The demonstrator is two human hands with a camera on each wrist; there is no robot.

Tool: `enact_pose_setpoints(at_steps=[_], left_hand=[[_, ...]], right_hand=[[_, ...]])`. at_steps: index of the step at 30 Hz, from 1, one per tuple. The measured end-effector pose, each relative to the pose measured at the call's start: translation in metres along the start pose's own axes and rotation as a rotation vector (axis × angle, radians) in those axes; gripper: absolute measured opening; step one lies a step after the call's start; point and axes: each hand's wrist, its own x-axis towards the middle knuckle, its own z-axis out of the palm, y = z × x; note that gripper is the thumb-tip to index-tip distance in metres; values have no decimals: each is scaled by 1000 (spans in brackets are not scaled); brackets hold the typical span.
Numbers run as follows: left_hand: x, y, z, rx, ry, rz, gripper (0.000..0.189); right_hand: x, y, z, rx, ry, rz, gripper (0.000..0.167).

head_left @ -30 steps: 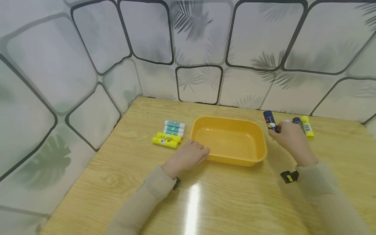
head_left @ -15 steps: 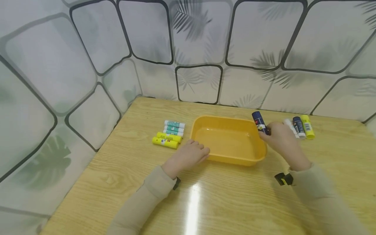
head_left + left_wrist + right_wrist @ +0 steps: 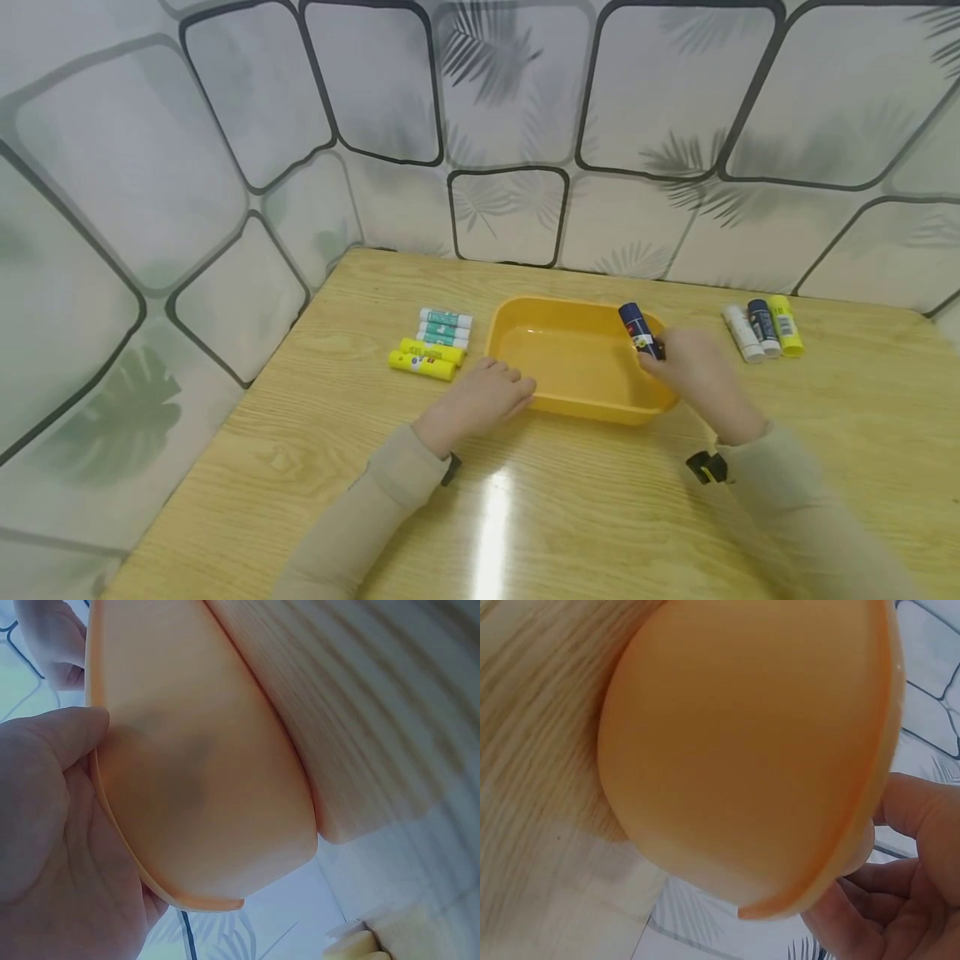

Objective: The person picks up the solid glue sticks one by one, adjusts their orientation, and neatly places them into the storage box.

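My right hand [image 3: 697, 371] holds a dark blue glue stick [image 3: 637, 327], tilted, over the right end of a yellow plastic tray [image 3: 588, 409]. The right wrist view has the hand [image 3: 911, 892] behind the tray's rim [image 3: 885, 750], which hides most of the glue stick. At the tray's front left corner, my left hand [image 3: 480, 396] grips the rim. In the left wrist view, the thumb of that hand [image 3: 56, 817] presses on the outer side of the tray [image 3: 210, 780], with the fingers behind the rim.
Left of the tray lie green-and-white glue sticks [image 3: 444, 328] in a row, with two yellow glue sticks [image 3: 422, 364] in front. To the right lie a white glue stick [image 3: 742, 333], a dark blue-and-white one [image 3: 763, 326] and a yellow one [image 3: 785, 327]. A patterned wall [image 3: 630, 221] borders the table [image 3: 600, 508].
My right hand has carried the dark blue glue stick leftward, from beside the right-hand sticks to over the tray. The left hand has stayed on the rim.
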Motion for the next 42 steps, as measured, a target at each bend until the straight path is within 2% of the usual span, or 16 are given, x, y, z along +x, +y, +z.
enact_pose_setpoints(at_steps=[10, 15, 20, 29, 42], left_hand=[[-1, 0, -1, 10, 4, 3, 23], [-1, 0, -1, 8, -4, 0, 24], [0, 0, 0, 7, -1, 0, 24], [-1, 0, -1, -4, -3, -4, 24], [-2, 0, -2, -14, -3, 1, 22]], right_hand=[[3, -5, 16, -17, -9, -47, 24], [3, -7, 22, -16, -20, -44, 24], [3, -8, 26, -27, -53, -24, 23], [4, -10, 32, -45, -94, -34, 23], [5, -11, 34, -78, -118, -52, 22]])
